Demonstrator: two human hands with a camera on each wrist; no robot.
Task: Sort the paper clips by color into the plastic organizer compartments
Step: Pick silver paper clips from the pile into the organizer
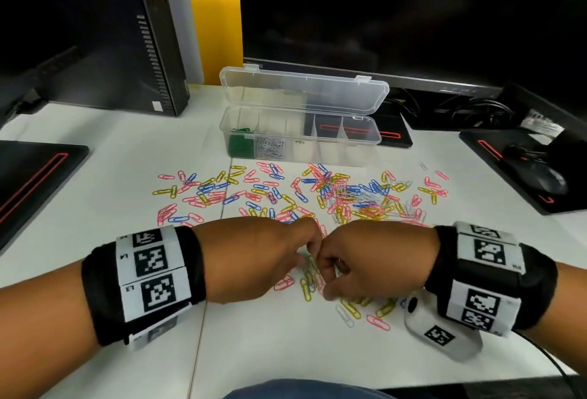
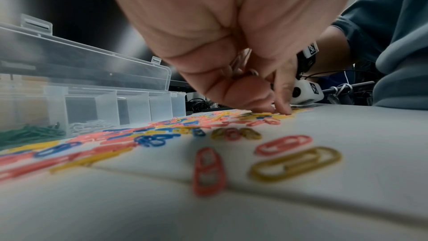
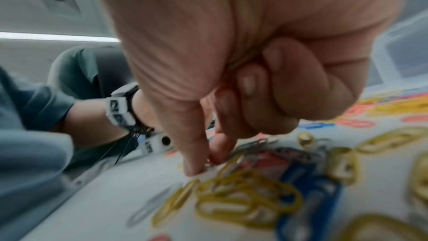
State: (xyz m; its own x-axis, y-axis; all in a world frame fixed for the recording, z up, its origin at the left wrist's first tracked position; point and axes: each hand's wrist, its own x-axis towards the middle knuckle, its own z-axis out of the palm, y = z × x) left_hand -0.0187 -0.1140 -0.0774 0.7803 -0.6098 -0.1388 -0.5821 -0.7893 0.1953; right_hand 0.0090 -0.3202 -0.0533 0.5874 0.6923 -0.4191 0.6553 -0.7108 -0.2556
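Between the curled fingers of both hands, low over the white table (image 1: pixel 95 176), a small heap of paper clips is being worked. The left hand (image 1: pixel 254 258) and the right hand (image 1: pixel 374 258) are brought knuckle to knuckle. From the left wrist view, pale clips (image 2: pixel 241 61) are seen bunched inside the left hand's curled fingers, while its fingertips (image 2: pixel 261 107) are pressed down among clips on the surface. The right hand's thumb and forefinger (image 3: pixel 194 162) are closed together at the table over a thin clip; the colour of that clip cannot be told, and its other fingers are folded into the palm.

Beyond the fingertips, loose paper clips (image 1: pixel 286 195) in pink, blue, yellow and white are spread widely. Further beyond stands the clear plastic organizer (image 1: pixel 365 144), lid open, with green clips (image 1: pixel 241 144) in its leftmost compartment and white clips (image 1: pixel 270 146) in the next; the remaining compartments appear unfilled.

The clips are judged to be very light, stiff, smooth-coated and prone to tangling. Each is best pinched across its flat loops by the edges, or slid to lift one end first.
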